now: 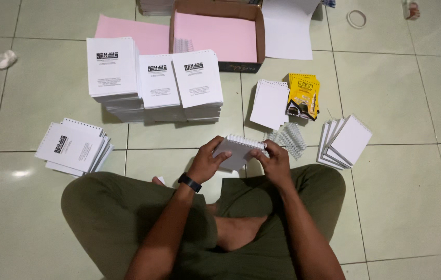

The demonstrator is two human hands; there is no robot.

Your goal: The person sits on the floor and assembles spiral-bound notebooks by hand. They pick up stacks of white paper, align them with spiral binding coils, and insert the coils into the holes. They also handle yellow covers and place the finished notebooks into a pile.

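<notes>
I sit cross-legged on the tiled floor [402, 93] with a small white notepad [237, 150] raised over my knees, and both hands are on it. My left hand [207, 162] has its grip closed round the pad's left edge, thumb on top and fingers under, so the block of sheets stays squared; my right hand [275, 163] pinches the right corner near the spiral comb along the top edge, grip shut there too, which I judge keeps the punched holes lined up with the coil. I hold it tilted toward me, probably so that the binding edge faces my eyes. Loose white binding coils [292, 139] lie just beyond my right hand, within easy reach. Further out stand three tall stacks of printed white pads [155, 83], and a fanned pile of bound ones [72, 148] sits well to my left. A yellow cover stack [303, 96] rests beside blank white sheets [269, 103], with another fan of white pads [346, 141] on my right. A cardboard box [218, 33] lined with pink paper sits at the far edge. The floor is pale glossy tile with a lamp glare; a tape roll [356, 18] and crumpled tissue [5, 59] lie apart.
</notes>
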